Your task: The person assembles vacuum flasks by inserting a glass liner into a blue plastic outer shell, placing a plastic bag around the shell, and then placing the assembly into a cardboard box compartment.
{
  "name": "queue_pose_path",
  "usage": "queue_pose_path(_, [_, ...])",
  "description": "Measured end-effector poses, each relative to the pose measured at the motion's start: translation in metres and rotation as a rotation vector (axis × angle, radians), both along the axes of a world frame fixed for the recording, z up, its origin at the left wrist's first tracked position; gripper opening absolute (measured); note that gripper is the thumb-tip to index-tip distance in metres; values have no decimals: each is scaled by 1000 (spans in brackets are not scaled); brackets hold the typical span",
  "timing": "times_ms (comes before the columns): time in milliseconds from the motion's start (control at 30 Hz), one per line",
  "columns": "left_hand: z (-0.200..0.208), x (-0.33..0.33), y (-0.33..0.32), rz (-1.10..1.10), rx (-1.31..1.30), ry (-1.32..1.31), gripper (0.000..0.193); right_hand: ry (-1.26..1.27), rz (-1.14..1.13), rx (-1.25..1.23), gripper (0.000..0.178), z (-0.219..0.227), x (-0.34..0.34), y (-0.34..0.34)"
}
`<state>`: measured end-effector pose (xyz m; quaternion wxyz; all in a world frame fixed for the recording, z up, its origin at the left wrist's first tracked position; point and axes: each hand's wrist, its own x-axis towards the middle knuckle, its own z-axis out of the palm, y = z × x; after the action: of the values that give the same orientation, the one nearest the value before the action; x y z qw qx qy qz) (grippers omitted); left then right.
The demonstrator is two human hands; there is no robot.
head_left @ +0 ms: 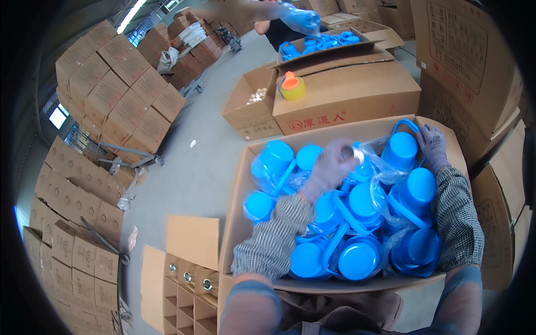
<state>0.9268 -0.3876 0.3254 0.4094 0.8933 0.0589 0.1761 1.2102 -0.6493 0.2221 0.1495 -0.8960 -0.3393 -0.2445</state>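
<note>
Floor (206, 151): grey.
Left hand (329, 170), right hand (433, 146): we can't tell fingers' grip.
Blue jugs (402, 149): loose film (385, 172) could snag handles (349, 216).

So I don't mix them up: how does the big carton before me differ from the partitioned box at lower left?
The big carton looks wider than the partitioned box. The big carton is crowded with blue containers; the partitioned box shows three silvery tops. The partitioned box has dividers, while the big carton shows none. Both are brown cardboard and open.
</note>
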Motion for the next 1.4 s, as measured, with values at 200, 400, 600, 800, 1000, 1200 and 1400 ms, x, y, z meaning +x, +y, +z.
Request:
queue_pose_path(200, [10, -136, -36, 93, -965, 139, 51, 144, 460, 397, 44, 85, -112, 36])
queue_pose_path(400, [-13, -212, -55, 32, -1309, 247, 51, 1008, 1179, -131, 62, 137, -312, 70])
queue_pose_path(600, [-36, -298, -83, 360, -569, -179, 42, 1714, 739, -385, 52, 134, -322, 131])
queue_pose_path(800, [-50, -289, -92, -13, -509, -99, 39, 1466, 726, 653, 50, 271, -251, 354])
queue_pose_path(1000, [-51, -305, -83, -4, -379, -115, 38, 1144, 762, 366, 47, 252, -270, 301])
queue_pose_path(1200, [-19, -279, -64, 38, -342, -112, 30, 510, 434, 74, 32, 141, -200, 108])
queue_pose_path(1400, [23, -117, -5, 80, 166, -251, 32, 270, 217, -153, 45, 82, -164, 19])
